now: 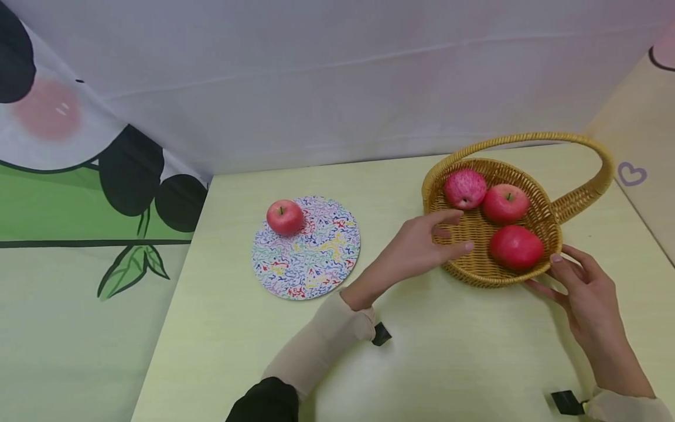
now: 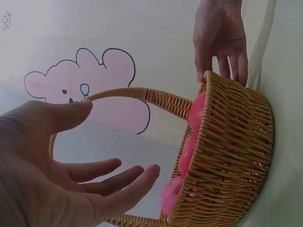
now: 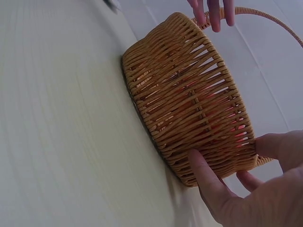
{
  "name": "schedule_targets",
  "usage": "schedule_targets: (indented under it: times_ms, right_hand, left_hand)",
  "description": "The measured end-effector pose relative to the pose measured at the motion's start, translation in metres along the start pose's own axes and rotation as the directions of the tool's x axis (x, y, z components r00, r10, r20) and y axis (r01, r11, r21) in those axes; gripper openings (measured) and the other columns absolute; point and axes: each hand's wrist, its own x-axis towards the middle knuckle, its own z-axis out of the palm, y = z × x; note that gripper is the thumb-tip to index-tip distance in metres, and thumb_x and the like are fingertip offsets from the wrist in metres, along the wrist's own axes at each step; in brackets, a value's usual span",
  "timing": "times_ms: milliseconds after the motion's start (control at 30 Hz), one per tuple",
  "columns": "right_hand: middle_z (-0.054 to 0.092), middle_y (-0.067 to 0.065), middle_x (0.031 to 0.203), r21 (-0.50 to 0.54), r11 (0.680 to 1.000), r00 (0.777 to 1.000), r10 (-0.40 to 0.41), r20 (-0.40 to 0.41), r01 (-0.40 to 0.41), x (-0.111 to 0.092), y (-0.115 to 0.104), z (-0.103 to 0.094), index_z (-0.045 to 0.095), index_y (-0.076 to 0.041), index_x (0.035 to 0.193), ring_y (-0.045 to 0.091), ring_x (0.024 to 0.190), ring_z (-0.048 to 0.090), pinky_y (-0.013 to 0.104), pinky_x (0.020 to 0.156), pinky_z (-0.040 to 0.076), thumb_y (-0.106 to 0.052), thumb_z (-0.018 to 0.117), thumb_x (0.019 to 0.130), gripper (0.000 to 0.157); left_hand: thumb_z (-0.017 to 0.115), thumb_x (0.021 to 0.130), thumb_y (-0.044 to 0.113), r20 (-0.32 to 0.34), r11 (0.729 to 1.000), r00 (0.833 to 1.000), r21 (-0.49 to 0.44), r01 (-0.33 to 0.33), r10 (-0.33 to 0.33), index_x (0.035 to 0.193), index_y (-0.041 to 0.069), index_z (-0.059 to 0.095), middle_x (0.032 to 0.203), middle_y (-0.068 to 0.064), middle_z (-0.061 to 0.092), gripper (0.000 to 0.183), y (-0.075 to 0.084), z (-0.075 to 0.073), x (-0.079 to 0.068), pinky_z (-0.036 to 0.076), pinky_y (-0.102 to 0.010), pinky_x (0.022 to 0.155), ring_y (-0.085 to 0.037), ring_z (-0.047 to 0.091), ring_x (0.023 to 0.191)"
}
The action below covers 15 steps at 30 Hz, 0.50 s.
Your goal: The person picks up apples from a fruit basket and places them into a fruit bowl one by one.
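Note:
A wicker basket (image 1: 477, 275) with a tall handle stands at the right of the table. It holds three red apples: a streaked apple (image 1: 465, 189), one with its stem up (image 1: 505, 204) and a darker apple (image 1: 515, 248). My left hand (image 1: 422, 243) hovers over the basket's left side, fingers spread and nothing between them. At the basket's right front, my right hand (image 1: 587, 293) grips the basket, thumb at the rim and fingers along the outer wall. A fourth apple (image 1: 285, 217) lies on the round, colourfully patterned plate (image 1: 316, 269), near its upper left edge.
The pale table (image 1: 221, 328) meets a light cloth wall (image 1: 327, 105) at the back. The basket handle (image 1: 532, 137) arches up over the far side and right of the basket. Printed cartoon drapery (image 1: 105, 205) lies left of the table.

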Motion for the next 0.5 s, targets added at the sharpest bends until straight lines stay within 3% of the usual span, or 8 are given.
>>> schedule_targets:
  times_ms: [267, 500]
  right_hand:
    - [0.075, -0.003, 0.109, 0.016, 1.0, 1.0, 0.01, -0.007, -0.01, -0.001, -0.002, -0.003, 0.052, -0.011, 0.134, 0.011, 0.092, 0.075, 0.038, 0.064, 0.061, -0.003, 0.056, 0.097, 0.038]
    - [0.075, -0.005, 0.11, -0.006, 1.0, 1.0, 0.016, -0.007, -0.016, 0.001, -0.001, -0.003, 0.051, -0.011, 0.136, 0.009, 0.093, 0.074, 0.036, 0.064, 0.061, -0.004, 0.056, 0.097, 0.039]
  left_hand:
    - [0.071, 0.087, 0.046, 0.062, 0.999, 0.997, 0.037, 0.04, -0.042, 0.144, 0.025, 0.048, 0.14, 0.008, 0.058, 0.065, 0.008, 0.014, 0.026, 0.054, -0.016, 0.082, -0.014, 0.065, 0.117]
    - [0.07, 0.087, 0.049, 0.083, 0.992, 0.992, 0.094, 0.085, -0.093, 0.145, 0.025, 0.048, 0.141, 0.013, 0.055, 0.067, 0.004, 0.028, 0.043, 0.052, -0.016, 0.082, -0.013, 0.063, 0.118]
